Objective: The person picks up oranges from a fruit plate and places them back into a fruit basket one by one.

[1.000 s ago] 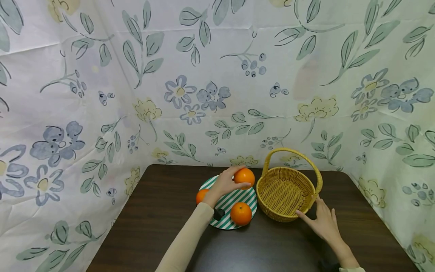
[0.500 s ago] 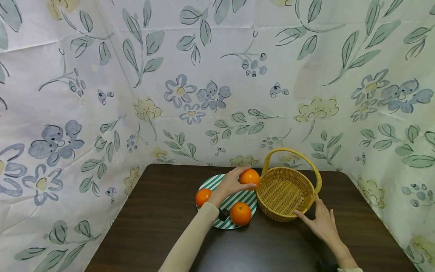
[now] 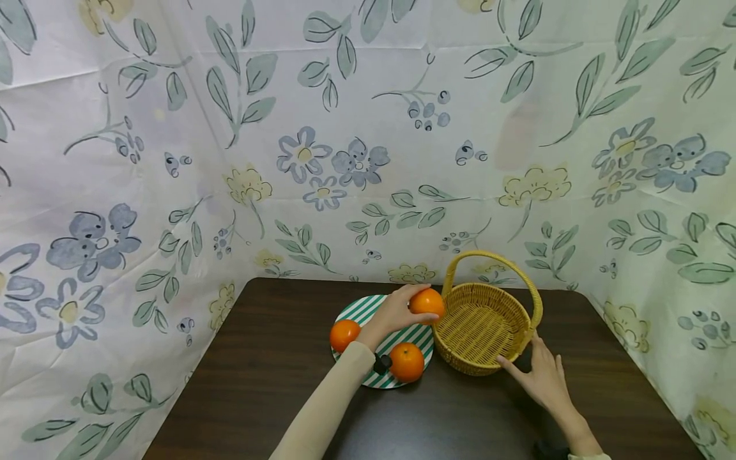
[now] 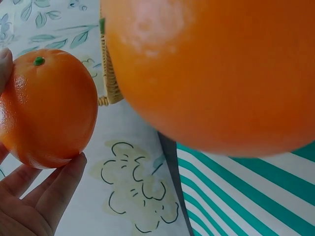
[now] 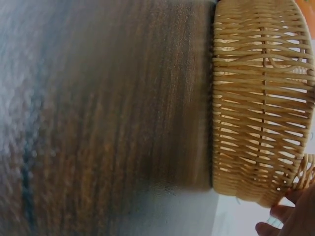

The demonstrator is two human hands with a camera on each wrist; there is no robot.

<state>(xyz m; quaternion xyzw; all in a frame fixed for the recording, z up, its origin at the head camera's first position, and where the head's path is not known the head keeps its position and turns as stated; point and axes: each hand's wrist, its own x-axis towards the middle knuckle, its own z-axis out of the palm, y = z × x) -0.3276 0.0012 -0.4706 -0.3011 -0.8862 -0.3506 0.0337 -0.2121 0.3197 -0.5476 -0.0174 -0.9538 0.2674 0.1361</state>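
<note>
My left hand [image 3: 395, 313] grips an orange [image 3: 428, 305] between thumb and fingers, above the right part of a green-and-white striped plate [image 3: 363, 309]. The held orange [image 4: 49, 108] shows a green stem end in the left wrist view. It overlaps the left rim of a yellow wicker basket [image 3: 483, 319] in the head view. My right hand [image 3: 543, 377] is at the basket's front right, thumb tip at the rim and fingers spread by the handle base. In the right wrist view, fingertips [image 5: 278, 211] show beside the woven wall [image 5: 261, 108].
Two more oranges lie on the plate, one orange [image 3: 344, 335] at its left and another orange [image 3: 407, 362] at its front. The basket's tall arched handle [image 3: 496, 254] rises over its opening. A floral cloth [image 3: 368, 160] hangs behind the dark wooden table [image 3: 264, 358].
My left hand has carried the orange rightward from over the plate to the basket's left rim. My right hand and the basket have hardly moved.
</note>
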